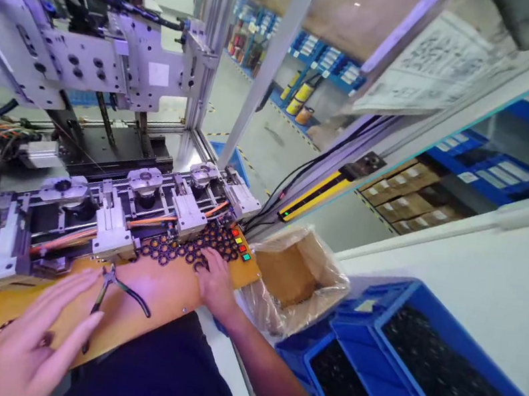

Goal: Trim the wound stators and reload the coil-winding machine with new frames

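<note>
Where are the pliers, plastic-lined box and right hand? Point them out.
Pliers [110, 277], head view: on the pivot.
Plastic-lined box [332, 283], head view: on the liner.
Right hand [217, 281], head view: on its back.

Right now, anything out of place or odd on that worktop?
Nothing clearly damaged. Mildly odd: the diagonal pliers lie splayed open on the orange worktop, and dark rings sit loose, uncontained, beside the colored buttons.
</note>
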Available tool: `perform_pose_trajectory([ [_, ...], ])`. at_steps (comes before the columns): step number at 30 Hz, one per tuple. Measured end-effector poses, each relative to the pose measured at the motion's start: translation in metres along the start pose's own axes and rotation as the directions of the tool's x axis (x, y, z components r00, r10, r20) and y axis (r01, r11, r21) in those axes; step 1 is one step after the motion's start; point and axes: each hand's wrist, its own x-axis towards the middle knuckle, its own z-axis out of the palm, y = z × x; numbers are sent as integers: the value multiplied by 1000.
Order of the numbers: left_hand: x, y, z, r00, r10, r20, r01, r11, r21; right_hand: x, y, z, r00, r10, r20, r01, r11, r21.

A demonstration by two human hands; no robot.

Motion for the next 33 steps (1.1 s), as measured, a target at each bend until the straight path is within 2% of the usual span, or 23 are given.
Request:
perform_pose_trajectory([
  [2,-8,7,10,997,32,69,-30,999,-29,-8,-32,4,999,4,52,-12,987,160],
  [4,-9,13,18,988,113,109,-108,993,-56,-16,-67,10,989,-13,149,-40,938,344],
  [7,-5,19,20,971,218,93,-207,971,-117,-23,-109,23,960,-56,273,-114,815,567],
  [10,-3,22,13,981,190,40,-182,972,-147,-19,-131,30,944,-72,322,-179,708,683],
  [13,-4,21,5,992,125,-17,-126,983,-131,-13,-139,30,927,-101,360,-218,636,740],
  [20,-2,15,4,991,104,-86,-113,988,-105,0,-144,31,897,-157,414,-264,560,785],
  [24,4,11,0,997,27,-67,-35,992,-121,12,-144,36,856,-221,467,-269,580,769],
  [28,1,6,-3,999,4,-53,-7,998,-62,23,-145,41,854,-188,485,-303,577,758],
  [33,-2,-3,-3,996,71,-45,-72,997,-16,24,-145,53,833,-155,532,-377,545,749],
])
